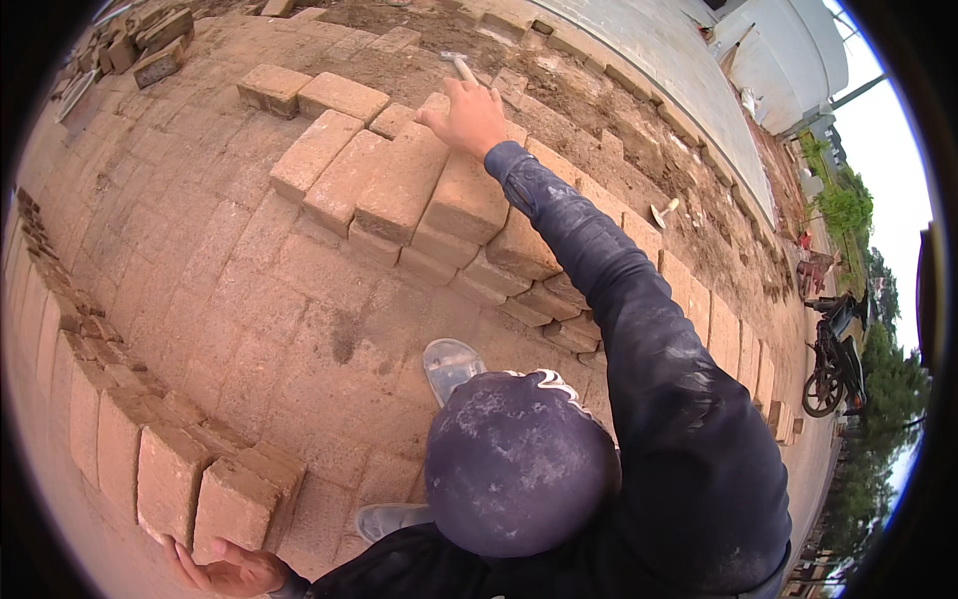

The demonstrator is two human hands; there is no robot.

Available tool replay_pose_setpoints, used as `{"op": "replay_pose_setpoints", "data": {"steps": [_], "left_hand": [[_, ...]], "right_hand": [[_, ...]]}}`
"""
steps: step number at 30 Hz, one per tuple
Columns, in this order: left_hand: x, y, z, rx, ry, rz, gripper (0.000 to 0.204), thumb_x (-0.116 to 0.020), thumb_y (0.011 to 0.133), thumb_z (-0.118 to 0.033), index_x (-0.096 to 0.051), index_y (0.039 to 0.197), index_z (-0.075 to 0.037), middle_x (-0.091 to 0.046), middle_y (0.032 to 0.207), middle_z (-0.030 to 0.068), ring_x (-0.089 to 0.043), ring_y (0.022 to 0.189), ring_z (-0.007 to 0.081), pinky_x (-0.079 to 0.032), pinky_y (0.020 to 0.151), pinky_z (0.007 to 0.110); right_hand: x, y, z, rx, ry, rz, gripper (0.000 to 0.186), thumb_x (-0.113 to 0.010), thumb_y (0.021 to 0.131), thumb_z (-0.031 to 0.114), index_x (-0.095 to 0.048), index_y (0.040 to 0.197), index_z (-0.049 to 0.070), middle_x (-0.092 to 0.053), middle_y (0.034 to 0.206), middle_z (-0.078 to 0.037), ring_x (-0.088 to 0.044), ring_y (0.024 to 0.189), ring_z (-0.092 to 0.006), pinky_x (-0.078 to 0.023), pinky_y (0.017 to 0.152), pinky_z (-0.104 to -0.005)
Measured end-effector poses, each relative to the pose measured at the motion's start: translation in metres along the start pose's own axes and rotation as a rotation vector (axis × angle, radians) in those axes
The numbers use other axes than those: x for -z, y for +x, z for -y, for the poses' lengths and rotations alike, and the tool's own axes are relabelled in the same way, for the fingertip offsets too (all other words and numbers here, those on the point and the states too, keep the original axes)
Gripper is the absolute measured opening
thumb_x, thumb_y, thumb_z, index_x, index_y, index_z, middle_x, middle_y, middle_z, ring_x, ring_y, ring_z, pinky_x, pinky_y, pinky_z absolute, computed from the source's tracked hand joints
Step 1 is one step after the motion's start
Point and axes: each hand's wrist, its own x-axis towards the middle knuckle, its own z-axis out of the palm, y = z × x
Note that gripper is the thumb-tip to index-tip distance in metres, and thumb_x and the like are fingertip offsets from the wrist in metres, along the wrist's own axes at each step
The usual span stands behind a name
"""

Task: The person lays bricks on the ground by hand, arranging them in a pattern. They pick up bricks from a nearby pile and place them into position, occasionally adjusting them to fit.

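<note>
My right arm, in a dusty dark sleeve, reaches far over a row of tan paving bricks stacked several high. At its end, my right hand is closed around the pale handle of a hammer, whose metal head shows beyond the fingers above bare soil. Low at the left, my left hand is open with its fingers apart and nothing in it. It is beside the near end of another brick stack; whether it touches the bricks I cannot tell.
Loose bricks lie in a heap at the far left. A small tool with a pale handle rests on the soil beyond the row. My shoes stand on brick paving between the stacks. A motorcycle is parked at the right.
</note>
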Motion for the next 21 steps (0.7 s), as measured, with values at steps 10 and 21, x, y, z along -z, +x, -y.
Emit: {"op": "replay_pose_setpoints", "data": {"steps": [10,21], "left_hand": [[-0.219,-0.025,-0.158,0.759,-1.017,1.168,0.077,-0.068,0.092,-0.048,-0.039,0.142,0.002,-0.045,0.138,0.0253,-0.046,0.13,0.0349,-0.041,0.105,0.049],[-0.298,-0.067,-0.267,1.324,-1.459,0.788,0.075,-0.078,0.085,-0.03,-0.042,0.14,0.004,-0.052,0.136,0.0137,-0.052,0.121,0.0217,-0.042,0.1,0.041]], "right_hand": [[-0.011,0.002,-0.018,-0.285,-0.065,0.632,0.089,-0.053,0.085,0.064,-0.045,0.14,-0.005,-0.056,0.136,-0.026,-0.056,0.125,-0.0384,-0.044,0.105,-0.0448],[0.02,-0.057,0.033,-0.297,-0.07,0.199,0.077,-0.057,0.085,0.056,-0.05,0.137,0.001,-0.057,0.131,-0.023,-0.051,0.127,-0.0376,-0.03,0.112,-0.053]]}}
